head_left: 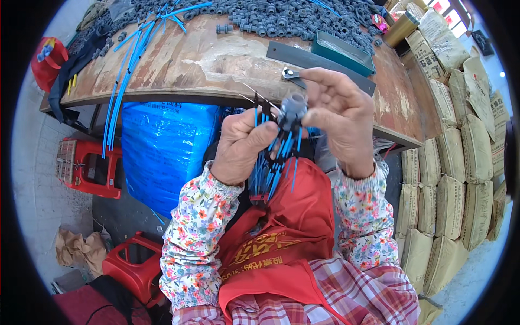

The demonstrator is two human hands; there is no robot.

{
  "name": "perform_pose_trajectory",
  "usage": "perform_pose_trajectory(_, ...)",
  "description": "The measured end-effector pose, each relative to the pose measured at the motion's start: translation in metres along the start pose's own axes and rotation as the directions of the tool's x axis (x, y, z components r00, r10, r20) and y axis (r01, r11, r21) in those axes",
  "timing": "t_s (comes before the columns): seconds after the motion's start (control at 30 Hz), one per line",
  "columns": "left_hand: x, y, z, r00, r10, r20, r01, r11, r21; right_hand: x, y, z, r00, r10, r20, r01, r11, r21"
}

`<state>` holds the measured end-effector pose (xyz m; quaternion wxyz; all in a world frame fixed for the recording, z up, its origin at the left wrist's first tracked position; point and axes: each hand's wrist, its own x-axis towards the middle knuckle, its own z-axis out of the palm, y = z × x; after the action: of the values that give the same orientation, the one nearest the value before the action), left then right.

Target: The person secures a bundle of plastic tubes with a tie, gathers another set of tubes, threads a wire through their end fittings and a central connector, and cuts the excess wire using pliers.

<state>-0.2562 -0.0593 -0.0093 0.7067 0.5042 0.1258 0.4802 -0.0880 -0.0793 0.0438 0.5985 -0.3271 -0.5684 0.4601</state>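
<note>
Above my lap, both hands are at a grey plastic pipe fitting (293, 110) with a clear-looking rounded end. My left hand (242, 143) is closed on the fitting's left side and on thin blue plastic strips (275, 172) with black bits, which hang below it. My right hand (341, 116) pinches the fitting's right side between thumb and bent fingers. Beside the right index finger shows the metal head of a small cutter (290, 73). Its dark handle runs behind the fingers, so I cannot tell whether the hand grips it or it lies on the table.
On the worn wooden table (216, 57) lie a heap of grey fittings (281, 19), long blue strips (132, 65), a dark flat bar (292, 56) and a green tray (344, 54). A blue sack (168, 151) stands beneath. Red stools (138, 265) are left, stacked sacks (447, 200) right.
</note>
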Motion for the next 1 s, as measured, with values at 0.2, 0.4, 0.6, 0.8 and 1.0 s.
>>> perform_pose_trajectory(0.2,0.001,-0.005,0.014,0.954,0.184,-0.236,-0.104,0.943,0.316,-0.006,-0.003,0.010,0.967,-0.249,-0.050,0.201,0.872,-0.447)
perform_pose_trajectory(0.4,-0.003,-0.007,0.026,0.946,0.230,-0.227,-0.126,0.910,0.395,-0.007,0.005,-0.001,0.978,-0.210,-0.013,0.192,0.916,-0.352)
perform_pose_trajectory(0.6,-0.007,-0.022,0.022,0.913,0.376,-0.161,-0.243,0.815,0.526,-0.010,-0.011,-0.005,0.989,-0.148,-0.025,0.123,0.899,-0.421)
perform_pose_trajectory(0.8,0.001,-0.029,0.018,0.813,0.575,0.093,-0.413,0.456,0.789,-0.012,-0.004,-0.014,0.982,-0.185,-0.027,0.157,0.896,-0.414)
perform_pose_trajectory(1.0,0.001,-0.023,0.008,0.903,0.419,0.091,-0.334,0.554,0.763,-0.010,-0.005,-0.015,0.987,-0.154,0.037,0.156,0.903,-0.401)
